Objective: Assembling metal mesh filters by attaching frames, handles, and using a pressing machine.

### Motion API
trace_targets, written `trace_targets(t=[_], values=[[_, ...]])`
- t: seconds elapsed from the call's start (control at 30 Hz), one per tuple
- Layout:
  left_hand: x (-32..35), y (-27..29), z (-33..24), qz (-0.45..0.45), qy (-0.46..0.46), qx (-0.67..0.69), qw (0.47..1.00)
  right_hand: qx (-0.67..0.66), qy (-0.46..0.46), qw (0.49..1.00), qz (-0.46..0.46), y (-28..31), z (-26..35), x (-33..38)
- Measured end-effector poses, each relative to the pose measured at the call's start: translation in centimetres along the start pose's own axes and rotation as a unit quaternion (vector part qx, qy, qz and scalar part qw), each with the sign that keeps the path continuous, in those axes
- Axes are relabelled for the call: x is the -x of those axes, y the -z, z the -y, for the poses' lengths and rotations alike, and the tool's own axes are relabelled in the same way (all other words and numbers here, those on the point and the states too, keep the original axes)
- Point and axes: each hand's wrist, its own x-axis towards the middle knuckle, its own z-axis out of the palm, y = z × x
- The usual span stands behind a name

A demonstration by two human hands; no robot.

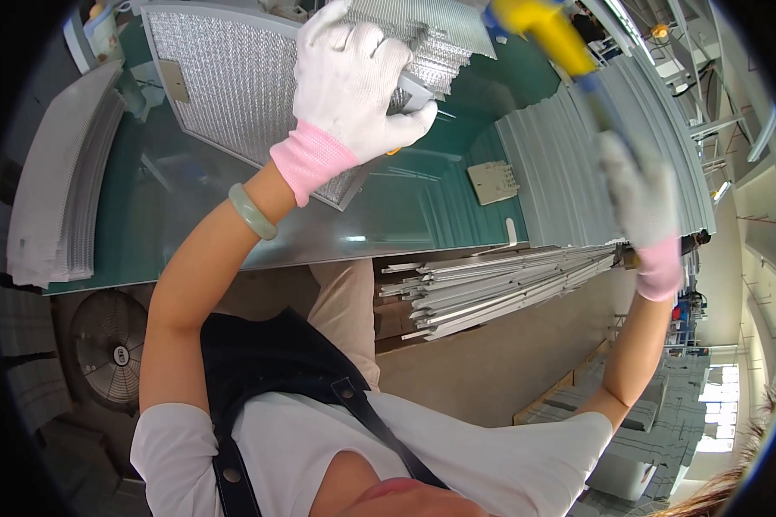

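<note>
My left hand [345, 90], in a white glove with a pink cuff, is closed over the metal frame of a silver mesh filter panel [228, 82]. The fingers bend over the frame and the thumb sticks out to the right, beside a grey frame end [416, 90]. The panel lies tilted on the green-topped table [405, 202]; its far part is hidden by my hand. Raised at the right, my gloved right hand [642, 189] grips the handle of a yellow-headed mallet [556, 39]. Both are smeared by motion.
Corrugated silver mesh sheets [444, 39] lie beyond my left hand. Stacked grey metal strips [569, 164] line the right side, with a small beige block [493, 183] nearby. Mesh panels [60, 181] stand at left. Long strips [491, 289] lie under the table; a fan [108, 349] stands below left.
</note>
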Motion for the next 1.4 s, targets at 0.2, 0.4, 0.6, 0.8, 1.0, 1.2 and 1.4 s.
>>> trace_targets(t=[0.2, 0.4, 0.6, 0.8, 1.0, 1.2, 1.4], values=[[-1.3, 1.0, -1.8, 0.019, -0.004, 0.026, 0.999, -0.071, -0.021, 0.997, 0.036, 0.1, -0.8, 2.4], [-0.4, 0.2, -0.2, -0.018, -0.006, 0.006, 1.000, 0.180, -0.103, 0.973, 0.106, -9.9, -6.7, 3.4], [0.2, 1.3, -1.0, -0.024, -0.033, 0.029, 0.999, 0.310, -0.155, 0.916, 0.203, -21.7, -11.0, 7.3], [2.3, 5.1, -1.6, -0.026, -0.023, -0.003, 0.999, -0.321, 0.175, 0.916, -0.163, -16.2, 3.5, 5.2], [2.6, 4.9, -2.1, -0.003, -0.014, -0.012, 1.000, -0.330, 0.196, 0.903, -0.196, -16.6, 7.1, 3.9], [0.4, 2.2, -0.9, 0.006, -0.011, -0.006, 1.000, -0.279, 0.240, 0.906, -0.210, -16.5, 5.9, -0.5], [-2.5, 2.1, 0.0, 0.093, -0.066, 0.023, 0.993, -0.332, 0.197, 0.918, -0.092, -9.1, 4.1, -9.1]])
